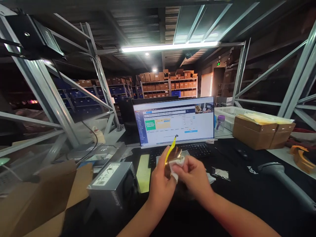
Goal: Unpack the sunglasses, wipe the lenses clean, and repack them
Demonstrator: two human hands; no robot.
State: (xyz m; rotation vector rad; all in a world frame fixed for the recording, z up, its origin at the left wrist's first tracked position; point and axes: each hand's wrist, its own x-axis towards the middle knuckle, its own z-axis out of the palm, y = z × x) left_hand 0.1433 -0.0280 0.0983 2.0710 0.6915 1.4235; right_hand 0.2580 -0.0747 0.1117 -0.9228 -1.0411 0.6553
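Observation:
My left hand (161, 179) is closed around a small brownish object (172, 157) with a yellow arm (171, 149) sticking up from it, possibly glasses. My right hand (194, 176) pinches a white cloth (178, 164) against that object. Both hands hover above the black desk, just in front of the laptop keyboard (197, 150). The laptop screen (175, 120) shows a lit software page behind the hands.
A grey boxed product (113, 184) and an open cardboard box (39, 197) lie at left. A small foil packet (220, 172), a black mouse (243, 153), a barcode scanner (283, 179) and brown cartons (261, 131) sit at right. Metal rack frames stand on both sides.

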